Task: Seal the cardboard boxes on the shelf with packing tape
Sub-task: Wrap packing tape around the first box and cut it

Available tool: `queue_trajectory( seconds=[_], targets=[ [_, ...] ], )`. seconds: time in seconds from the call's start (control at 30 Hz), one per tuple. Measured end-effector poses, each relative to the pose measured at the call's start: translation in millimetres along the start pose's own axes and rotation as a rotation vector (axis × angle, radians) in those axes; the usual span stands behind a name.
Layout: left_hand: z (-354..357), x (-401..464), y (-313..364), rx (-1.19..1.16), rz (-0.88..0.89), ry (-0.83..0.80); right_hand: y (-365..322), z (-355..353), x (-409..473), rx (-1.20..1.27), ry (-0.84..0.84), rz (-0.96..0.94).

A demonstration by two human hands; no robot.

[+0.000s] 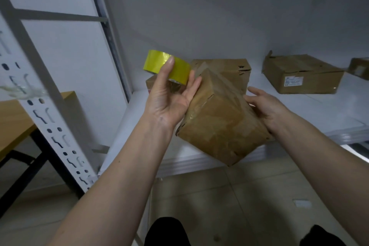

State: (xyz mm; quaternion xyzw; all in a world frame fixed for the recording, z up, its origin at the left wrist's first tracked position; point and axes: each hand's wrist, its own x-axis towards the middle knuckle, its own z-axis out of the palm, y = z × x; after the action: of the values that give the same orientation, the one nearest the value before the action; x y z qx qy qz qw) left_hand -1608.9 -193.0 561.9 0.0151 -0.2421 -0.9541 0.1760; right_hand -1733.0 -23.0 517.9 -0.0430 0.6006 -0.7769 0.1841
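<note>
Head view: the near cardboard box (pixel 221 118) sits tilted on one corner at the front edge of the white shelf (pixel 311 110), centre frame; it could tip off, since the right hand (pixel 263 106) only rests flat-fingered against its right side. The left hand (pixel 171 94) pinches the yellow tape roll (pixel 165 66) between thumb and fingers, just upper-left of the box and touching it.

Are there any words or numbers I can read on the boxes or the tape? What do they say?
White label on the front of the box on the right: it has print, too small and blurred to read.
Yellow tape roll in the left hand: no words show.
Tilted box in front: no print to read.
</note>
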Motion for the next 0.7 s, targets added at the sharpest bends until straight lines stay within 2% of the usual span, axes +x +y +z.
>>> queue_trajectory(
  seconds=[0.1,0.2,0.27,0.33,0.37,0.43,0.5,0.57,0.63,0.7],
  targets=[
    [3.5,-0.8,-0.9,0.092,0.009,0.012,-3.5,5.0,-6.1,-0.310,0.089,-0.161],
    [6.8,1.4,-1.7,0.216,0.032,-0.012,-21.6,21.6,-28.9,-0.565,0.166,-0.630],
    [8.5,6.8,-4.6,0.262,0.052,-0.018,-34.5,39.2,-52.3,-0.586,0.069,-0.944],
    [11.3,12.3,-8.7,0.254,0.064,-0.036,-31.0,53.7,-67.2,-0.733,-0.080,-1.102],
    [12.4,13.9,-11.6,0.244,0.067,-0.041,-24.0,56.9,-69.4,-0.860,-0.109,-1.145],
    [12.7,17.3,-14.5,0.229,0.114,-0.013,-10.7,54.9,-61.8,-1.053,-0.062,-1.240],
    [8.2,20.7,-14.2,0.259,0.155,0.068,-5.5,42.3,-47.7,-1.067,0.063,-1.286],
    [-0.1,22.8,-9.1,0.286,0.168,0.101,-8.3,23.2,-29.4,-0.943,0.135,-1.204],
    [-8.7,21.5,-4.3,0.321,0.154,0.086,-10.5,3.6,-16.2,-0.844,0.156,-1.036],
    [-15.2,18.8,-2.9,0.410,0.146,0.091,-8.7,-8.3,-12.9,-0.944,0.238,-0.972]
  ],
)
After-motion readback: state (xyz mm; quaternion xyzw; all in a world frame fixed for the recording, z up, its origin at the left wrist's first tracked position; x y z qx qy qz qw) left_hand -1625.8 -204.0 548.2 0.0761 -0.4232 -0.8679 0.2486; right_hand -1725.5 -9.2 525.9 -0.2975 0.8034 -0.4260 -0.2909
